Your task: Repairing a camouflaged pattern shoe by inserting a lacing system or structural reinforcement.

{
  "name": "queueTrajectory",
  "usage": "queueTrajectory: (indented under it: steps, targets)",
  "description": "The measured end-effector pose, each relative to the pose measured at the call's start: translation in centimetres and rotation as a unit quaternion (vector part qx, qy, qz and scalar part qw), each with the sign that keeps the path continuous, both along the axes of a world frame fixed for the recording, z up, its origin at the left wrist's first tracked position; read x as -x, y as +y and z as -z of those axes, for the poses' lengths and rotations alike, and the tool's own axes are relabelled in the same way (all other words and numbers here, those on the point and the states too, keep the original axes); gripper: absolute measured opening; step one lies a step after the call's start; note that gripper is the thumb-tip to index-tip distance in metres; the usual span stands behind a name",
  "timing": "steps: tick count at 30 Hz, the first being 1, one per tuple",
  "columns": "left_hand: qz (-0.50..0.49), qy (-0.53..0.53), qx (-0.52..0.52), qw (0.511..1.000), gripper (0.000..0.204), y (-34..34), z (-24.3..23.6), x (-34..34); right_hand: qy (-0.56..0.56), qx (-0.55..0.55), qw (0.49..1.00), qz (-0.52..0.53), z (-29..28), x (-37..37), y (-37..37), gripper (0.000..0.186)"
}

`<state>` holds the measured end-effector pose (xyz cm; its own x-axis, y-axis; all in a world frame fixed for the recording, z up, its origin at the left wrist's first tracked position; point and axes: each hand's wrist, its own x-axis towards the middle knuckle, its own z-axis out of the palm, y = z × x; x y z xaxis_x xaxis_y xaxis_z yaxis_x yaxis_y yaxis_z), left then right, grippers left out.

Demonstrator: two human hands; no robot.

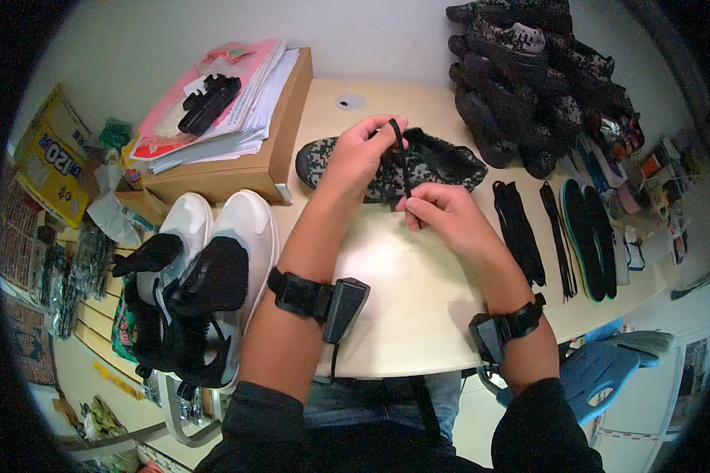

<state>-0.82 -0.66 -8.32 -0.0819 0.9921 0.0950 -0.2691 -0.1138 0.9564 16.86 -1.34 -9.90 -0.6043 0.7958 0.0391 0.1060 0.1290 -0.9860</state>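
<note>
A camouflage-patterned shoe [323,158] lies on the light wooden table [402,299], its toe toward the left and its dark opening toward the right. Over it, my left hand [364,150] pinches one part of a black shoelace [403,164]. My right hand [442,211], lower and nearer to me, has its fingers closed on the lace's other part. Between the two hands the lace runs taut. My left hand covers the middle of the shoe, so the eyelets are hidden. Black straps with small boxes sit around both my forearms.
At left stand white-and-black shoes [248,213] beside a cardboard box [292,118] topped with papers [252,110]. A pile of camouflage shoes [513,94] rises at back right. Black laces [517,232] and dark insoles [588,236] lie right. A blue chair [603,374] stands below the table's right edge.
</note>
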Motion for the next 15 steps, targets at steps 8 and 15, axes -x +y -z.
queueTrajectory:
  steps: [8, 15]
  targets:
    - [0.044, -0.032, 0.017, 0.998, 0.038, -0.3, -0.2, 0.2, -0.090, -0.150, 0.982, -0.065, 0.2, 0.0, -0.7, 0.014]
    - [0.061, -0.056, 0.018, 0.996, 0.042, -0.4, -0.1, 0.5, -0.105, -0.169, 0.977, -0.078, 0.8, 0.4, -1.0, 0.014]
